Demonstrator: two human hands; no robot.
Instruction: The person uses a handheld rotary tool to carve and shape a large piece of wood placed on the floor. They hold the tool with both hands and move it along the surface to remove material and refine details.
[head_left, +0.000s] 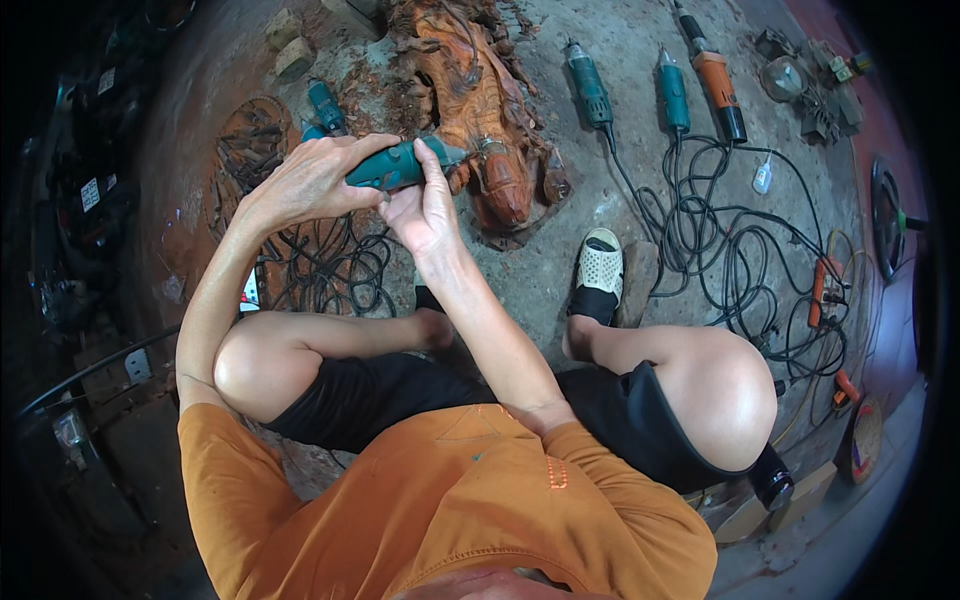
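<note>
A green die grinder [388,168] lies across both my hands, its nose pointing right at a carved wooden figure [465,75]. My left hand [305,180] is wrapped round the rear of its body. Nearer the tip, my right hand [422,205] grips the front, thumb up along the side. The tip is close to the rounded lower end of the carving; whether it touches the wood I cannot tell. The reddish-brown figure has rough, deeply cut sides and lies lengthwise on the floor beyond my feet.
Two green grinders [590,88] and an orange one [716,85] lie at the far right. Tangled black cords [700,200] run to an orange power strip [826,285]. A round tray [245,150] of carving tools, another green power tool [325,105] and wood blocks [294,60] are at left.
</note>
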